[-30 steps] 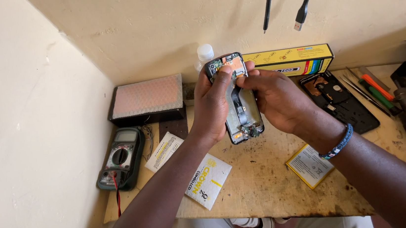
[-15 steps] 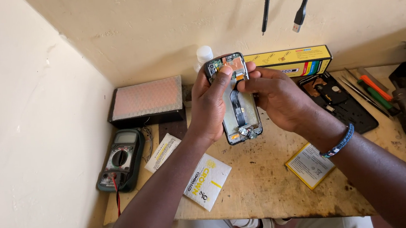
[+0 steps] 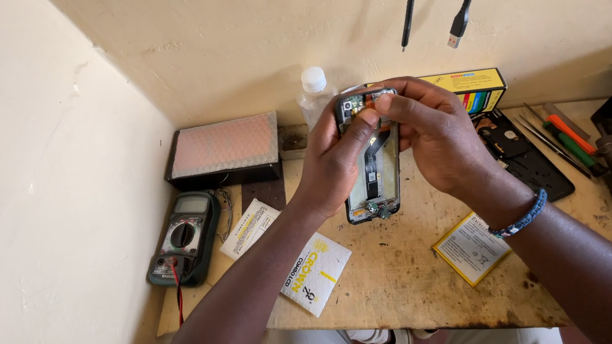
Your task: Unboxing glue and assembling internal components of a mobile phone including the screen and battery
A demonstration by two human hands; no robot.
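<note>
Left hand (image 3: 335,165) gripping opened phone (image 3: 373,180) above surface (image 3: 406,274); right hand (image 3: 433,133) pinching part at top edge. Next move needing careful fingertip pressure.

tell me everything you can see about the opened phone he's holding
The opened phone is a slim dark-framed smartphone with its back cover off, exposing a black flex cable down the middle, small circuit boards at top and bottom, and orange bits near the top. It is held roughly upright above the wooden bench, open side facing the camera. The left hand grips its left edge, thumb on the upper part; the right hand pinches at the top end.
</note>
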